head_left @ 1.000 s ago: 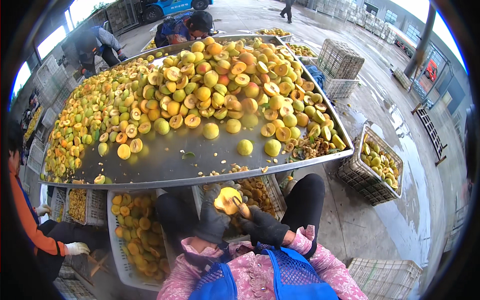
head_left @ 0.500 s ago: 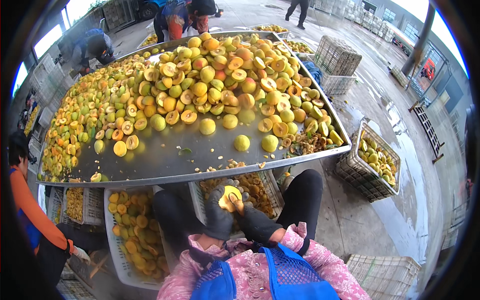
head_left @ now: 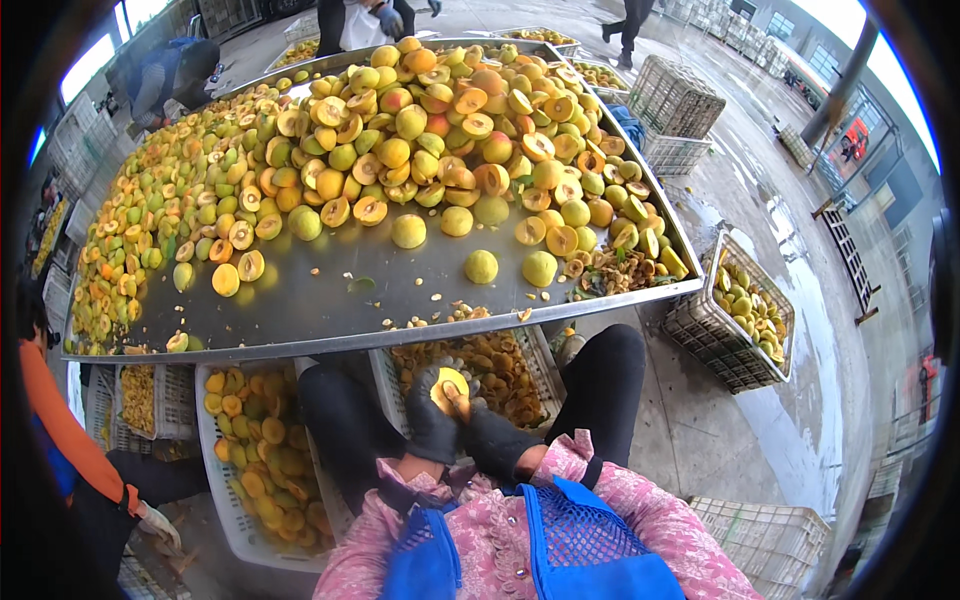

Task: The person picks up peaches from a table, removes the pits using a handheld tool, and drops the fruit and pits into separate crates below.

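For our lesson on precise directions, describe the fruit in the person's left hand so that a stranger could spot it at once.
Find the metal table bearing a fruit heap. Below its near edge, between two black-clad knees, is a dark-gloved left hand. The yellow fruit there is gripped, unlike the loose heaped pieces.

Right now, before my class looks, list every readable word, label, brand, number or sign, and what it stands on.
No text can be read in this view.
Stone-fruit half, dark gloves, blue mesh vest: no lettering visible.
Metal table, fruit-filled crate at right: no readable label.
Red vehicle, distant building: any markings are too small or blurred to read.
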{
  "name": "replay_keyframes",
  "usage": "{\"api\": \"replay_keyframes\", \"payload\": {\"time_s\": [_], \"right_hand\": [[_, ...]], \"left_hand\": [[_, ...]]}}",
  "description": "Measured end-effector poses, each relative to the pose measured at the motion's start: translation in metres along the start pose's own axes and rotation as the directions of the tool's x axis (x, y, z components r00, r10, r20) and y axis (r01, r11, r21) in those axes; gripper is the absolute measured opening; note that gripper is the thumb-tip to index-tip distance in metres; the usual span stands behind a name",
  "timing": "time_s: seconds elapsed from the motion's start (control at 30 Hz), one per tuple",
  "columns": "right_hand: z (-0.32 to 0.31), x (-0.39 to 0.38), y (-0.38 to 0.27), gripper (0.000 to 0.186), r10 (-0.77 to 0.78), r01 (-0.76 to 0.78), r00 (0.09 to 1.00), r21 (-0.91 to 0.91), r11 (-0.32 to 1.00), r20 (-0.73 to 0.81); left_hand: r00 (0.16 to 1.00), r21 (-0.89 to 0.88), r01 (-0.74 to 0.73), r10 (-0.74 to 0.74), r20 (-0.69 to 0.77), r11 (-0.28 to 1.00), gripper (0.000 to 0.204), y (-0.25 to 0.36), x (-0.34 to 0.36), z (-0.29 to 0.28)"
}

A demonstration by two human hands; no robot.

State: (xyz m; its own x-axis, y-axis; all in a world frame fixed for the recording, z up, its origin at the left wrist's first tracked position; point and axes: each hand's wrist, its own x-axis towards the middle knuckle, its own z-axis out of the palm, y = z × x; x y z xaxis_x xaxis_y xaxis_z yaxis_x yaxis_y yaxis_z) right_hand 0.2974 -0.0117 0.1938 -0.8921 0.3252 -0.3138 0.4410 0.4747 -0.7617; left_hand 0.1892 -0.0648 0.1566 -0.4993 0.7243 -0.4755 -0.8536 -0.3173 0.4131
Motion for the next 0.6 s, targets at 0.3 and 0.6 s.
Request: {"api": "replay_keyframes", "payload": {"time_s": [0.3, 0.6], "right_hand": [[-0.013, -0.002, -0.003, 0.034, 0.248, -0.193, 0.968, 0.753, 0.629, 0.041], [-0.037, 0.010, 0.009, 0.035, 0.101, -0.005, 0.980, 0.494, 0.869, -0.169]], "left_hand": [[0.984, 0.056, -0.065, 0.054, 0.169, 0.996, 0.034, 0.012, -0.013, 0.007], [0.952, 0.252, 0.030, -0.105, 0.288, 0.967, 0.029, 0.045, -0.033, 0.007]]}}
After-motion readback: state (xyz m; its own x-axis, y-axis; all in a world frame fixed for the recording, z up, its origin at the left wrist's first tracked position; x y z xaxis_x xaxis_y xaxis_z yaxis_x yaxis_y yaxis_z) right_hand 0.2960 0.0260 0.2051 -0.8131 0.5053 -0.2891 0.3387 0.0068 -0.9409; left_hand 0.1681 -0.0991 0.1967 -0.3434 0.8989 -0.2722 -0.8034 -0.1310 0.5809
